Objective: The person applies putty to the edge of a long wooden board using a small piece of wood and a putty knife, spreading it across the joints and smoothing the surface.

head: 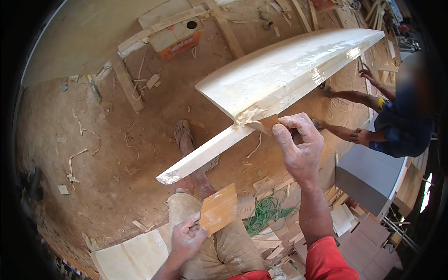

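Note:
A pale, partly glossy hull-like workpiece [276, 70] crosses the view, a narrow beam [206, 154] reaching from its near end towards my legs. My right hand [301, 140], dusted white, pinches a small brown spreader or scrap of thin sheet [269, 123] against the joint, where wet-looking cream filler [253, 113] lies. In my left hand [190, 234] is a flat wooden board [220, 210], held low above my thighs, with pale smears on its face. The board and the workpiece are apart.
Another person [402, 122] in dark blue is at the right, near a grey box-like panel [371, 168]. Green rope [267, 211] and wood offcuts lie right of my legs. An orange-and-white container [178, 38], timber strips and a brush-like tool [94, 88] lie beyond on the dirt floor.

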Tool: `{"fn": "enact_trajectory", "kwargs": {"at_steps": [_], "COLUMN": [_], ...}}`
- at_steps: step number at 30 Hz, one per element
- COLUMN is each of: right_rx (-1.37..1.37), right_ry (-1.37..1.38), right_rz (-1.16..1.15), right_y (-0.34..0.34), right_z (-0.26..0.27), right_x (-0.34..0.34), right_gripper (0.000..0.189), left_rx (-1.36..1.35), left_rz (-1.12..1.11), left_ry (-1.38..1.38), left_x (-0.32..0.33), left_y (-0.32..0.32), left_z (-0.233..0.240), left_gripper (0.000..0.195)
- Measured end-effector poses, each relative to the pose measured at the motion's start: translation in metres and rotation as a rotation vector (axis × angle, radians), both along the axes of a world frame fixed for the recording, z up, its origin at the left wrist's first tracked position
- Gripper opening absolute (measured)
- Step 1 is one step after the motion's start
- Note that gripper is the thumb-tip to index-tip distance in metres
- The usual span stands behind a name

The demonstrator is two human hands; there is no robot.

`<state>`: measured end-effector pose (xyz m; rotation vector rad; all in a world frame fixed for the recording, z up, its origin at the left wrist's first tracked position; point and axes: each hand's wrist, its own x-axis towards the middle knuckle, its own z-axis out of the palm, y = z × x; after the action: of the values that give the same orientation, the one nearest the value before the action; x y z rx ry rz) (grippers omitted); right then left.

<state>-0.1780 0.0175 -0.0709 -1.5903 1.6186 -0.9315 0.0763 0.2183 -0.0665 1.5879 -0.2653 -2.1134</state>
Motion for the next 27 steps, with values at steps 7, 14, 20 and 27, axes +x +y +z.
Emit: {"fn": "enact_trajectory", "kwargs": {"at_steps": [7,14,20,27], "right_rx": [0.169,0.453,0.5,-0.439], "right_ry": [-0.011,-0.326,-0.331,0.381], "right_rz": [-0.064,-0.245,-0.35,-0.237], "right_y": [-0.007,-0.009,-0.004,0.027], "right_z": [0.003,0.004,0.008,-0.002], "right_x": [-0.004,-0.007,-0.028,0.012], "right_gripper": [0.014,0.02,0.019,0.014], "left_rx": [-0.025,-0.027,-0.023,0.016], "left_rz": [0.013,-0.006,-0.015,-0.012], "left_ry": [0.007,-0.006,-0.017,0.007], "left_x": [-0.004,-0.004,-0.008,-0.012], "left_y": [-0.002,-0.002,-0.003,-0.01], "left_z": [0.001,0.0,0.001,0.005], "left_gripper": [0.045,0.045,0.046,0.043]}}
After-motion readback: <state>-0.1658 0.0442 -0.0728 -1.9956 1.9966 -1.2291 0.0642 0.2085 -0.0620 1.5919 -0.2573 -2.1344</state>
